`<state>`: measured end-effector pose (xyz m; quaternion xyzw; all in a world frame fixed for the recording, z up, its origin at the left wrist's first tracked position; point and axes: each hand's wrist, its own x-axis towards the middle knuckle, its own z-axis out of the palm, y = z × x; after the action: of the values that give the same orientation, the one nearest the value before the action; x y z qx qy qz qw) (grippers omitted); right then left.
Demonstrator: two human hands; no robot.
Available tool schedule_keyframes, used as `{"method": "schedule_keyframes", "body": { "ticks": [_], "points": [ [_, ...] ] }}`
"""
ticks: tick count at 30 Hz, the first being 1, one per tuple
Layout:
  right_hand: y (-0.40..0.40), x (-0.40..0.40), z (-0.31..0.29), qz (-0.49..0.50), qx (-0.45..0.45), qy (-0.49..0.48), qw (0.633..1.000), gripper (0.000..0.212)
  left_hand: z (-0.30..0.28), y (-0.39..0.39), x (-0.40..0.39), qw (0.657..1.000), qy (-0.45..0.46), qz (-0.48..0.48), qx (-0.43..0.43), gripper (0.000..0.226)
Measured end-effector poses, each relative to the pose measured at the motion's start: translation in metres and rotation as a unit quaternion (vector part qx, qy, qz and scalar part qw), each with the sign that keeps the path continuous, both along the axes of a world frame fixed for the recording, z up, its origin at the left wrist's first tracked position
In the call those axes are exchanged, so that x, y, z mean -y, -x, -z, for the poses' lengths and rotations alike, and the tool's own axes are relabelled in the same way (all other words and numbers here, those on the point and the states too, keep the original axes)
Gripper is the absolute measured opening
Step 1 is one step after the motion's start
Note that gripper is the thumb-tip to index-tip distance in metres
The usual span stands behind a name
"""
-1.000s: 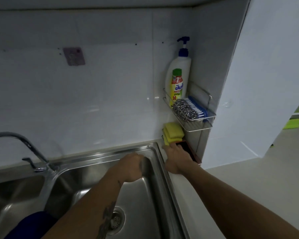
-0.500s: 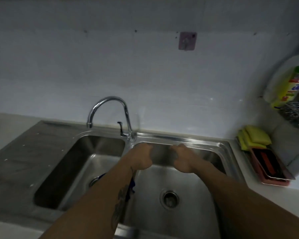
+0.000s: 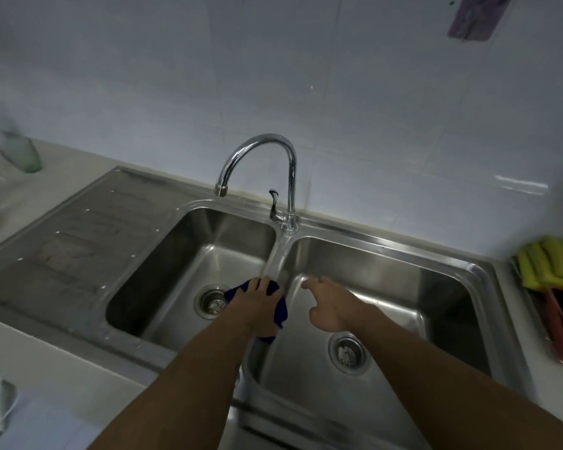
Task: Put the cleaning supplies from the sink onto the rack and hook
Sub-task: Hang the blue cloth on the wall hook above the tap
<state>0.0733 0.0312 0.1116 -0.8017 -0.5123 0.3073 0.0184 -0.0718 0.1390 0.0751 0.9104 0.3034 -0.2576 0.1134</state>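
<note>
The left hand (image 3: 257, 300) is closed over a dark blue cloth (image 3: 281, 308) lying on the divider (image 3: 275, 254) between the two sink basins, apparently to gather it for the hook (image 3: 475, 19) (blurred, high on the wall at right). The right hand (image 3: 330, 303) hovers just beside it, fingers spread and empty, probably ready to assist. Both basins are otherwise bare; the faucet (image 3: 273, 164) arches directly behind, limiting a straight lift.

blue cloth (image 3: 281, 308) mostly hidden, sponges (image 3: 553, 264) blurred
</note>
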Motion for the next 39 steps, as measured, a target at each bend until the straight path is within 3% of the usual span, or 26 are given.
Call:
{"method": "schedule_keyframes", "body": {
  "ticks": [5,12,17,24,31,39],
  "points": [
    [-0.014,0.003,0.009,-0.004,0.013,0.022,1.0,0.073,0.02,-0.01,0.004,0.993,-0.11,0.027,-0.018,0.099],
    [-0.034,0.024,0.012,0.052,-0.001,0.029,0.998,0.072,0.015,-0.026,0.002,0.989,-0.142,0.026,0.02,0.059],
    [-0.038,0.037,0.007,0.092,-0.034,0.005,0.995,0.077,-0.015,-0.024,-0.007,0.987,-0.111,0.041,0.109,0.054],
    [-0.032,0.038,-0.009,0.119,-0.04,-0.058,0.99,0.07,-0.075,-0.036,-0.01,0.95,-0.131,0.103,0.263,0.044],
    [-0.038,0.048,-0.035,0.164,-0.053,-0.185,0.968,0.031,-0.109,-0.066,0.017,0.908,-0.164,0.163,0.348,0.043],
    [-0.064,0.071,-0.064,0.287,-0.01,-0.291,0.912,0.013,-0.115,-0.087,0.029,0.914,-0.185,0.13,0.336,0.049]
  ]
}}
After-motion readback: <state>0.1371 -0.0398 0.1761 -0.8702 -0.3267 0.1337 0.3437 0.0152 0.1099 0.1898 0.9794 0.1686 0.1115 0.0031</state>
